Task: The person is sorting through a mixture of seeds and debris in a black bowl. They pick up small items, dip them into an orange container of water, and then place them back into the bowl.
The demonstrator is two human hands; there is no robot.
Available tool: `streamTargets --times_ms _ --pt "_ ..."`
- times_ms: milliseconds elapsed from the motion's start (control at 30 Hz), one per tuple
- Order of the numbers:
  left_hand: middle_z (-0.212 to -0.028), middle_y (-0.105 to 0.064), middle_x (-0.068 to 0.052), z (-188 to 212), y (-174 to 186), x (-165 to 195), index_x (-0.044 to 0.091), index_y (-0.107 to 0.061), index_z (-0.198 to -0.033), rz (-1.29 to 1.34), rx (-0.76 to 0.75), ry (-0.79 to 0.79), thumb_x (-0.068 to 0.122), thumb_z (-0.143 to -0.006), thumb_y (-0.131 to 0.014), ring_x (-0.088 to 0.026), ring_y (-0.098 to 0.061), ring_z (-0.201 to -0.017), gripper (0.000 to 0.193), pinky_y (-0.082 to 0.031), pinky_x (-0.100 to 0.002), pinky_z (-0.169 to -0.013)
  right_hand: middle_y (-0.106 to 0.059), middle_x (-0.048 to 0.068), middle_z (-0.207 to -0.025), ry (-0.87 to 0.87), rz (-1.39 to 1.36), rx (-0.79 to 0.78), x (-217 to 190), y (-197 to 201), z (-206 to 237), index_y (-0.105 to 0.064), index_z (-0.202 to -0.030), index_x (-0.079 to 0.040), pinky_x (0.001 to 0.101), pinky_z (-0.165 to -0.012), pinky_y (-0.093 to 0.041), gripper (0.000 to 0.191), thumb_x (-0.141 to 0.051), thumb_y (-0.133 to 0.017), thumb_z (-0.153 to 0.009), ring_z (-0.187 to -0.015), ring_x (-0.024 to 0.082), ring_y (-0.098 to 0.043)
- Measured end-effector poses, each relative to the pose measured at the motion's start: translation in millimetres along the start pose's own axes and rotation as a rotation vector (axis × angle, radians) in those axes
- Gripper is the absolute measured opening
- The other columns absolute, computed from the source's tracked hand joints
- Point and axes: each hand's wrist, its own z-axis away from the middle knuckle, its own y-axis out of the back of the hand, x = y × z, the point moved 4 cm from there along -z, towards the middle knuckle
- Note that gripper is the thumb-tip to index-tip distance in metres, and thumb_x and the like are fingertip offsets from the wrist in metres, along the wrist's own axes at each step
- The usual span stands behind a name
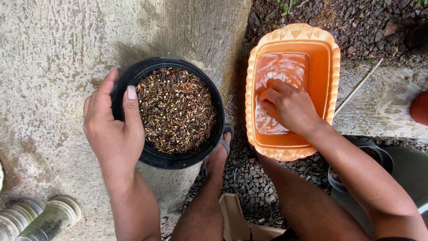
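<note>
Two containers sit side by side, seen from above. On the left, a round black plastic pot (174, 158) rests on a rough concrete slab (49, 49); it is filled nearly to the rim with dry brown husks and chaff (174, 110), speckled with pale bits. On the right, a rectangular orange plastic basin (332, 67) with a scalloped, embossed rim stands on dark gravel (254, 183), holding shallow clear water that ripples. None of the containers shows a readable label.

The left hand (113, 129) grips the pot's left rim: the thumb hooks over the edge onto the husks, while the other fingers wrap the outer wall, pressed together. The right hand (290, 107) reaches into the basin, knuckles up, fingers curled and close together under the water (what they touch below the surface cannot be told).

Bare knees and a sandalled foot (220, 154) show between the containers. A thin pale stick (359, 87) lies right of the basin. Grey bottle-like shapes (42, 218) lie at lower left, and another dark pot (379, 156) sits partly hidden under the right forearm.
</note>
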Motion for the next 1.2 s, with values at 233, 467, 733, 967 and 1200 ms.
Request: streamTargets --times_ms 233,467,733,967,1200 --pt "-0.122 -0.073 -0.016 -0.2 -0.1 0.2 -0.001 -0.065 -0.139 0.015 0.003 0.010 0.013 -0.115 -0.069 -0.029 -0.067 -0.121 0.028 -0.053 -0.041 -0.107 -0.069 0.006 -0.098 -0.025 -0.036 -0.030 1.5 -0.3 -0.7 -0.071 -0.091 -0.008 0.0390 -0.067 -0.059 0.011 -0.016 -0.078 -0.088 -0.080 0.028 -0.072" --pt "-0.124 -0.073 -0.017 1.5 0.2 0.6 -0.002 -0.065 -0.139 0.026 0.000 0.000 0.012 -0.115 -0.069 -0.029 -0.067 -0.121 0.029 -0.052 -0.041 -0.110 -0.069 0.002 -0.085 -0.472 -0.670 -0.095 29.4 -10.5 22.8 -0.071 -0.098 -0.004 0.0292 -0.066 -0.055 0.022 -0.025 -0.074 -0.092 -0.073 0.014 -0.065" --pt "-0.126 -0.072 -0.017 0.1 3.6 9.3 -0.003 -0.065 -0.141 0.001 -0.003 -0.020 0.010 -0.113 -0.069 -0.029 -0.066 -0.119 0.030 -0.051 -0.039 -0.107 -0.068 0.003 -0.081 -0.896 -1.272 -0.138 57.4 -20.1 75.0 -0.076 -0.104 -0.004 0.0218 -0.061 -0.044 0.023 -0.025 -0.068 -0.099 -0.069 0.008 -0.058" --pt "-0.116 -0.070 -0.018 -5.0 6.5 17.3 -0.002 -0.064 -0.136 0.038 0.001 0.078 0.011 -0.107 -0.069 -0.029 -0.065 -0.110 0.032 -0.053 -0.039 -0.097 -0.072 0.003 -0.090 -0.752 -1.395 -0.115 48.8 -7.3 90.8 -0.072 -0.107 -0.003 0.0255 -0.073 -0.052 0.018 -0.013 -0.072 -0.092 -0.081 0.012 -0.065" --pt "-0.123 -0.070 -0.020 -1.3 7.4 18.6 -0.004 -0.063 -0.138 -0.002 -0.001 -0.006 0.010 -0.113 -0.070 -0.030 -0.066 -0.115 0.030 -0.053 -0.040 -0.102 -0.073 0.003 -0.091 -0.689 -1.287 -0.126 44.3 -8.8 82.7 -0.069 -0.100 -0.001 0.0270 -0.080 -0.057 0.011 -0.006 -0.073 -0.091 -0.085 0.011 -0.068"
